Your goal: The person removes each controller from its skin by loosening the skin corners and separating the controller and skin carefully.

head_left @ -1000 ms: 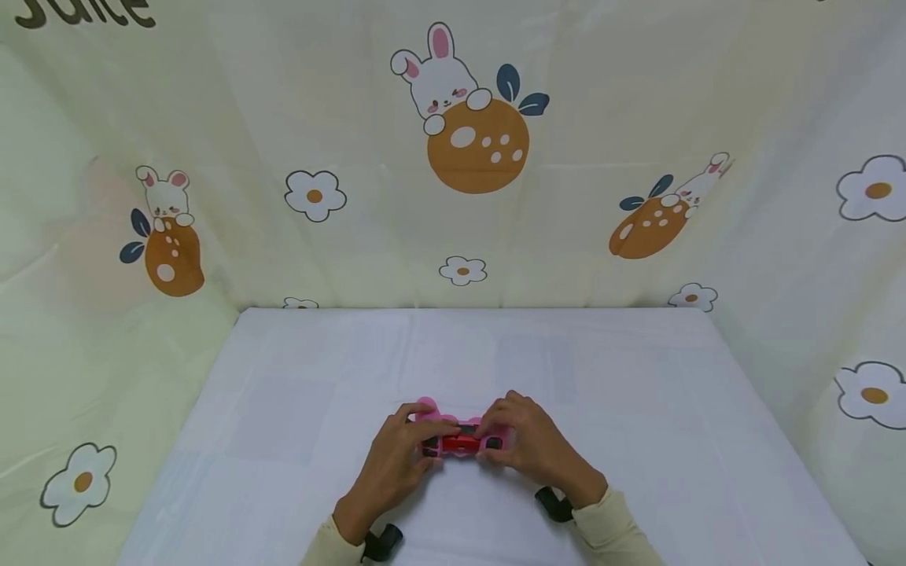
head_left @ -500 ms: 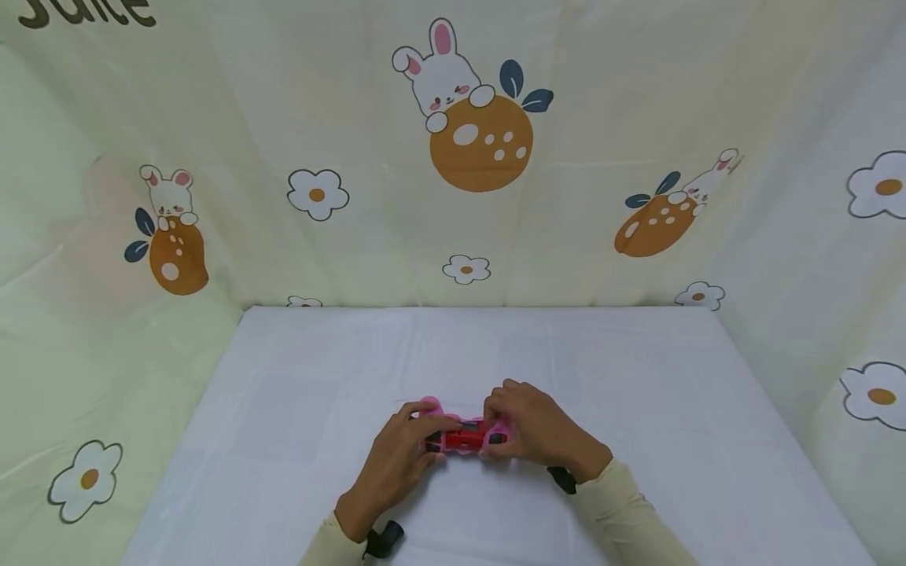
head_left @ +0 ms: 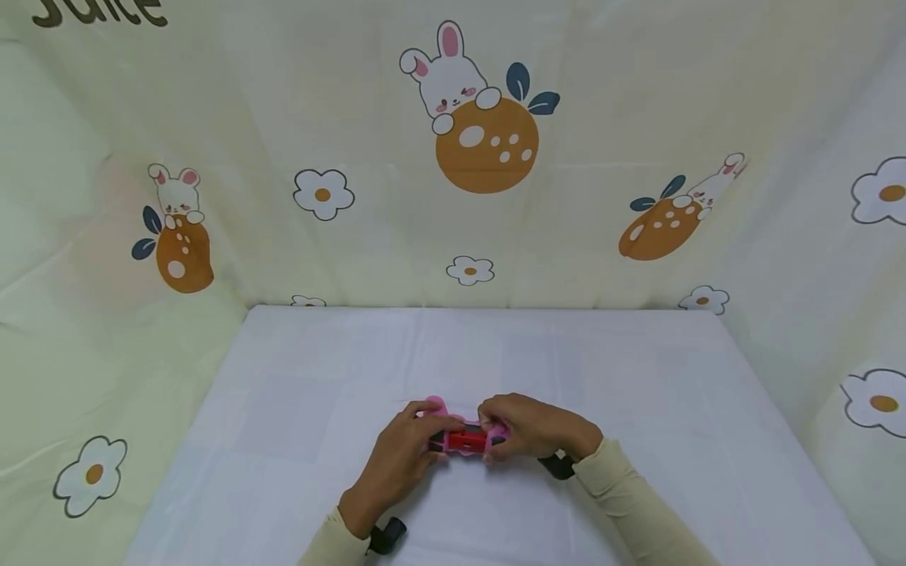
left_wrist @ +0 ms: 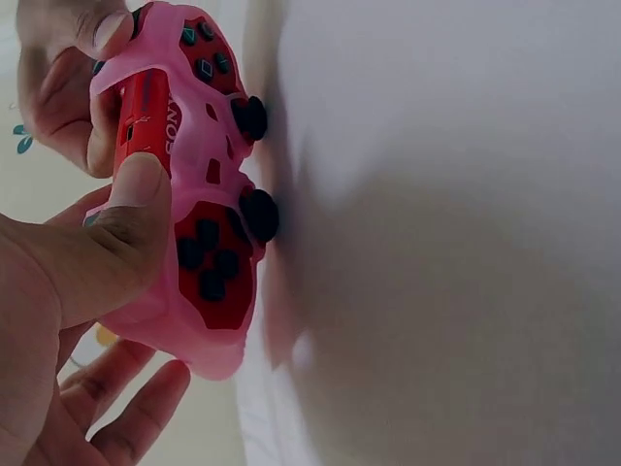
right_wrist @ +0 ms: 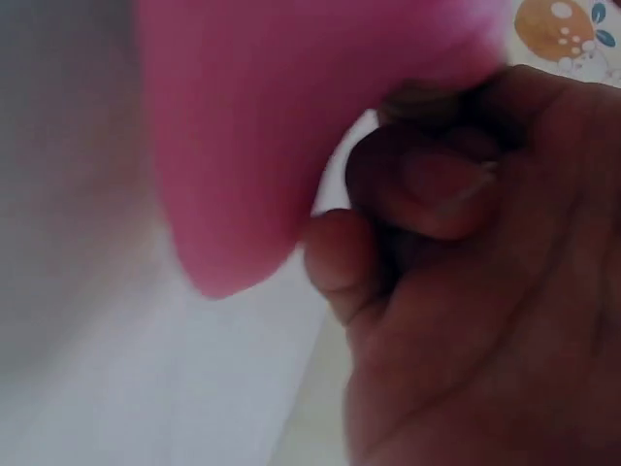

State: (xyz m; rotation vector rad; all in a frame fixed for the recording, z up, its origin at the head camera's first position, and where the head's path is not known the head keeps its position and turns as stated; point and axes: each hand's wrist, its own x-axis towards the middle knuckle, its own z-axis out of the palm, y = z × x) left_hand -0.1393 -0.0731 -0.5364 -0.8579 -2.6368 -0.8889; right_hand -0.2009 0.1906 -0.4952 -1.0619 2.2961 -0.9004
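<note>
A red Sony game controller (head_left: 463, 442) in a pink silicone cover (left_wrist: 199, 107) is held low over the white table, its top edge showing in the head view. My left hand (head_left: 402, 448) grips the left end. In the left wrist view, that thumb (left_wrist: 131, 218) presses on the bare red edge, and black sticks and buttons face the tabletop side. At the other end, my right hand (head_left: 531, 424) pinches the cover with curled fingers and thumb. One pink handle (right_wrist: 233, 194) fills much of the right wrist view; the right fingertips are partly hidden there.
A white cloth (head_left: 580, 354) covers the table. Cream curtains (head_left: 382, 244) printed with bunnies, oranges and flowers stand behind and at both sides. A small black wrist camera (head_left: 388, 536) sits at the left wrist.
My right hand rises slightly, then comes down, its fingers curling more tightly on the cover's right end. The left hand keeps its grip. The head view shifts slightly.
</note>
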